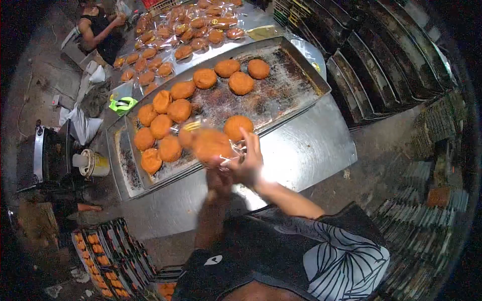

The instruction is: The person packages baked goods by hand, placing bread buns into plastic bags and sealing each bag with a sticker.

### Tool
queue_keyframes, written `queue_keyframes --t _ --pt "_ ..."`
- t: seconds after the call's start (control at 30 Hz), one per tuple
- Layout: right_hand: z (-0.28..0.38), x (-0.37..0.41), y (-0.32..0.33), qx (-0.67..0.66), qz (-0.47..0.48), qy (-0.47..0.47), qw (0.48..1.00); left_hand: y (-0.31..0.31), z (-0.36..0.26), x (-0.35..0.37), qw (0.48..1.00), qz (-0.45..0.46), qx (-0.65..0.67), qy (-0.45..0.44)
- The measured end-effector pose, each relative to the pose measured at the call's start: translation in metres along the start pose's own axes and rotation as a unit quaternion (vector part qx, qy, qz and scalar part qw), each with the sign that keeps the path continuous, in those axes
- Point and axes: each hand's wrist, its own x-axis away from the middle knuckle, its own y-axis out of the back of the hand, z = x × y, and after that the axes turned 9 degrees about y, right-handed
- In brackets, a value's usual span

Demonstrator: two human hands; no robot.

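Note:
A clear plastic bag [236, 149] with round orange-brown buns [212, 144] inside is up in front of me, above the near edge of a metal baking tray [293, 113]. My right hand [249, 163] grips the gathered plastic at the bag's near end, some of its fingers raised. Below the bag, my left hand [219, 175] is closed on the same end, dark and partly blurred. Just beyond my right fingers, a loose bun [238, 128] rests on the tray. More loose buns [169, 149] lie over the tray's left side and along its far side.
Many bagged buns [196, 30] cover the table's far part. A bright green item [123, 105] lies by the tray's left corner. Long dark trays [381, 50] are stacked at right, and racked buns [103, 261] stand lower left. Another person [98, 30] sits at far left.

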Motion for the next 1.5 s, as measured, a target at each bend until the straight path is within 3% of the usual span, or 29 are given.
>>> queue_keyframes --t 0.03,0.07,0.13,0.2,0.27,0.3,0.33,0.37,0.4,0.43,0.47,0.5,0.53,0.7,0.77,0.87,0.93,0.97,1.03,1.07,1.1,1.13,1.2,1.27,1.3,1.37,1.4,1.43,1.5 --pt "-0.036 -0.003 0.001 0.001 0.077 0.114 0.991 -0.041 0.038 -0.011 0.965 -0.144 -0.202 -0.091" --pt "-0.023 -0.023 0.019 -0.139 0.143 -0.049 0.979 -0.083 0.081 -0.025 0.860 -0.276 -0.391 -0.176" --pt "-0.045 -0.079 0.032 -0.109 0.055 -0.007 0.992 0.038 0.050 -0.007 0.559 -0.338 -0.748 -0.116" --pt "-0.029 -0.144 0.034 -0.049 -0.009 0.030 0.998 0.071 0.077 -0.014 0.364 -0.193 -0.907 -0.085" --pt "-0.029 -0.182 0.005 -0.123 -0.049 0.176 0.975 0.077 0.097 -0.017 0.273 -0.104 -0.934 -0.205" --pt "-0.031 -0.169 0.006 -0.085 -0.032 0.220 0.971 0.115 0.089 -0.013 0.352 -0.206 -0.904 -0.126" --pt "-0.031 -0.140 0.006 -0.049 -0.017 0.261 0.964 0.108 0.081 -0.019 0.286 -0.119 -0.935 -0.173" --pt "-0.047 -0.100 0.014 -0.067 0.065 0.245 0.965 0.107 0.070 -0.019 0.322 -0.093 -0.925 -0.179" --pt "-0.047 -0.067 0.046 -0.076 0.324 0.072 0.940 0.111 0.060 -0.020 0.359 -0.066 -0.913 -0.184" --pt "-0.067 -0.004 0.052 -0.164 0.359 -0.213 0.894 0.141 0.046 -0.013 0.437 -0.186 -0.873 -0.109" --pt "-0.049 0.027 0.082 -0.176 0.386 -0.205 0.882 0.166 0.037 -0.011 0.506 -0.301 -0.807 -0.034" --pt "-0.124 0.112 0.058 -0.077 0.473 -0.145 0.866 0.092 0.059 -0.011 0.522 -0.216 -0.820 -0.093" --pt "-0.104 0.116 0.078 -0.145 0.506 -0.152 0.837 0.066 0.068 -0.011 0.676 -0.267 -0.687 -0.023" --pt "-0.106 0.116 0.097 -0.134 0.319 -0.142 0.927 0.015 0.122 -0.030 0.529 -0.239 -0.813 -0.042" --pt "-0.110 0.130 0.104 -0.172 0.269 -0.055 0.946 0.030 0.125 -0.030 0.569 -0.286 -0.771 -0.003" --pt "-0.107 0.153 0.120 0.009 0.273 -0.206 0.940 0.071 0.132 -0.023 0.605 -0.323 -0.728 0.012" --pt "-0.107 0.143 0.104 -0.083 0.275 -0.326 0.901 0.060 0.122 -0.035 0.668 -0.197 -0.704 -0.138" --pt "-0.120 0.145 0.093 -0.182 0.256 -0.362 0.878 0.048 0.126 -0.041 0.671 -0.198 -0.701 -0.141" --pt "-0.115 0.091 0.075 -0.583 0.047 -0.513 0.628 -0.031 0.154 -0.054 0.604 -0.318 -0.711 -0.169" --pt "-0.112 0.056 0.092 -0.733 0.133 -0.452 0.491 -0.048 0.151 -0.051 0.406 -0.256 -0.874 -0.080" --pt "-0.065 0.019 0.084 -0.540 -0.009 -0.456 0.707 -0.041 0.149 -0.050 0.478 -0.265 -0.817 -0.181" --pt "-0.050 0.003 0.063 -0.689 -0.144 -0.371 0.605 -0.024 0.144 -0.047 0.543 -0.271 -0.744 -0.279" --pt "-0.043 0.014 0.045 -0.747 0.078 -0.310 0.583 0.025 0.082 -0.042 0.903 -0.157 -0.312 -0.252" --pt "-0.029 0.036 0.015 -0.672 0.157 -0.506 0.518 -0.054 0.093 -0.028 0.892 -0.164 -0.263 -0.329" --pt "-0.020 0.021 0.015 -0.563 0.221 -0.363 0.709 -0.036 0.057 -0.005 0.878 -0.201 -0.309 -0.305" --pt "-0.043 -0.027 0.010 -0.087 0.362 -0.094 0.923 -0.048 0.034 0.013 0.819 -0.266 -0.356 -0.362" --pt "-0.055 -0.050 -0.001 0.126 0.212 0.078 0.966 -0.079 0.043 0.010 0.770 -0.292 -0.356 -0.440" --pt "-0.087 -0.056 -0.022 0.428 0.007 0.195 0.883 -0.071 0.027 0.019 0.758 -0.321 -0.352 -0.445" --pt "-0.143 -0.072 -0.035 0.129 0.344 -0.031 0.930 -0.093 0.024 0.021 0.774 -0.306 -0.283 -0.476"
